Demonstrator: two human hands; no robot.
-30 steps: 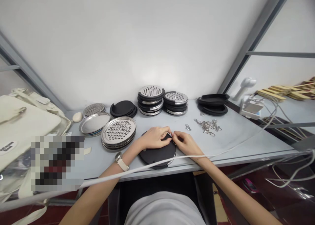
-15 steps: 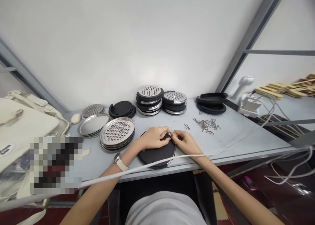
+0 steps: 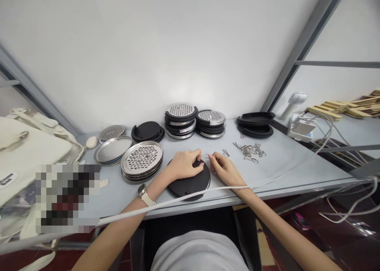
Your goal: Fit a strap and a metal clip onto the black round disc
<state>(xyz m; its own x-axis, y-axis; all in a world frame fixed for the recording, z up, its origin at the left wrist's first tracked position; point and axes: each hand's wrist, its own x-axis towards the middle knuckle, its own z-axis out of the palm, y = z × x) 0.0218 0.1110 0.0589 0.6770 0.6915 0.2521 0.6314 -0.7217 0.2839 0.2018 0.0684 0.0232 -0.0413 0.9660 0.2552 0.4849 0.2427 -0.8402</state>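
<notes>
A black round plate [image 3: 190, 184] lies near the table's front edge. My left hand [image 3: 184, 165] rests over its far left part, thumb across the top and forefinger bent; the other fingers are mostly hidden, and the hand grips the plate. Just right of the plate, my right hand [image 3: 223, 167] is closed in a pinch on a small metal wire clip [image 3: 206, 156], which sticks out to the left of the fingertips. One loose clip [image 3: 226, 152] lies beyond that hand, and a pile of similar clips [image 3: 252, 149] is farther right.
Round perforated grater plates [image 3: 141, 158] are stacked left of my hands. Black-rimmed grater stacks [image 3: 180, 120] stand along the wall, with black round parts [image 3: 147, 131] beside them and black trays [image 3: 255, 124] at right. A white cable [image 3: 166, 203] crosses in front of my forearms.
My hands have come apart: the right has moved slightly right, off the plate's edge, with the clip in its fingers. My left thumb and forefinger have spread apart. The plate has shifted slightly.
</notes>
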